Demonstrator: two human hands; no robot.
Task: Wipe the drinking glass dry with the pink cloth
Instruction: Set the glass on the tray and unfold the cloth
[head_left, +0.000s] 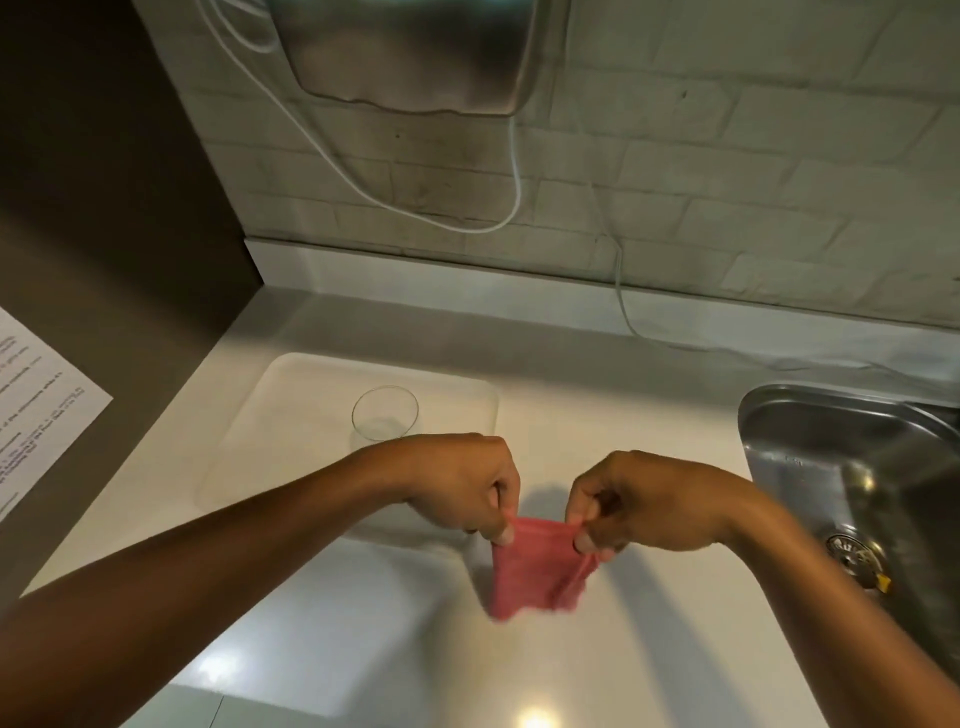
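A clear drinking glass (385, 413) stands upright on a white tray (291, 410), just beyond my left wrist. The pink cloth (537, 569) hangs above the counter in front of the tray. My left hand (467, 486) pinches its top left corner and my right hand (631, 501) pinches its top right corner, so the cloth is stretched between them and droops below. Neither hand touches the glass.
A steel sink (852, 467) with a drain lies at the right. A printed paper sheet (36, 400) lies on the dark surface at the left. White cables (514, 171) hang along the brick wall under a metal appliance (410, 52). The white counter (363, 623) stretches toward me.
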